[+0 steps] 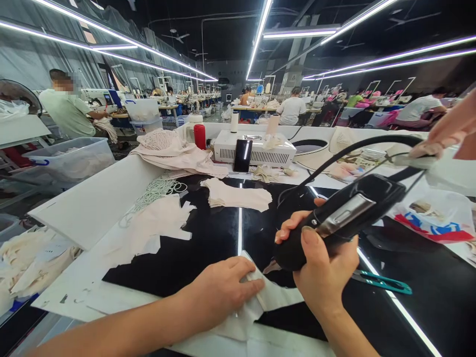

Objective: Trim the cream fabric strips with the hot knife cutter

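My left hand (pixel 232 287) is closed over the edge of a pale fabric piece (pixel 278 295), its thumb and fingers pinching it at the glossy black work surface (pixel 208 263). My right hand (pixel 323 267) grips a black hand-held power tool (pixel 342 213) with a silver lever on its side. The tool is tilted, its rounded front end close above the fabric; its working tip is hidden. A black cable (pixel 357 145) runs from the tool area back over the table. Teal thread snips (pixel 386 283) lie just right of my right wrist.
Cut fabric pieces (pixel 240 194) and a larger pale pile (pixel 159 223) lie ahead and left. Behind stand a white vented box (pixel 256 148), a phone (pixel 242 155) and a red thread cone (pixel 200 136). A plastic bag (pixel 439 213) sits right. Another hand (pixel 451 126) shows upper right.
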Motion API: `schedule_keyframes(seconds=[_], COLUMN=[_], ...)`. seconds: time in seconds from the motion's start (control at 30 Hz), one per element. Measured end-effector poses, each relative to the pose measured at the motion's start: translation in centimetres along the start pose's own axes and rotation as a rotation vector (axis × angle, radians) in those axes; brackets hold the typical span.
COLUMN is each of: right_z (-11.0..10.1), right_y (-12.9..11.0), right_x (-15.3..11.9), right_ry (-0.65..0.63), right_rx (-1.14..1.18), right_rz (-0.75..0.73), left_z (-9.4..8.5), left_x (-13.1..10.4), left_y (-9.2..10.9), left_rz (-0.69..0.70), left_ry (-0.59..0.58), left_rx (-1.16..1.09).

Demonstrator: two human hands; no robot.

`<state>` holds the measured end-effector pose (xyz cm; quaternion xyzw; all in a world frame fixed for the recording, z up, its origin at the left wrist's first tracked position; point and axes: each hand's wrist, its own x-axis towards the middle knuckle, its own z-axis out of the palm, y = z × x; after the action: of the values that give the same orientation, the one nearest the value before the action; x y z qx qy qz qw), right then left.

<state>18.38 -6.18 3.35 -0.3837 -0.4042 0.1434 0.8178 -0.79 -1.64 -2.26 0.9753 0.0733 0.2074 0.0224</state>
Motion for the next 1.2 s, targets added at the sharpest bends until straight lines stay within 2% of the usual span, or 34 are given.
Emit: schedule_keyframes(seconds=[0.33,0.6,0.77,0.93,1.2], right_z=[-0.5,-3.1,-4.2,-4.5,-4.6], right_y=[-0.6,-2.3,-2.4,-2.6,-2.6], right_x=[-0.1,0.3,-0.2,-0.7,-1.0], right_ry=[-0.025,0.032,0.015,0.026,0.014], right_rx=[-0.002,-0.040,-0.071,-0.078,-0.081], right_rz=[0.008,-0.030,-0.032,-0.021,-0.037], left_z=[-0.2,-1.1,-0.1,0.9,0.8], left_x=[0.0,0.9,1.5,1.5,1.6], left_y=[-0.2,0.5,1.8,2.3,2.7], left_rz=[0.016,0.064,-0.014,-0.050,-0.043], left_ry=[-0.001,0.031,-0.043,-0.089,0.011], left_rx=[0.009,-0.055,-0.115,-0.101,-0.022])
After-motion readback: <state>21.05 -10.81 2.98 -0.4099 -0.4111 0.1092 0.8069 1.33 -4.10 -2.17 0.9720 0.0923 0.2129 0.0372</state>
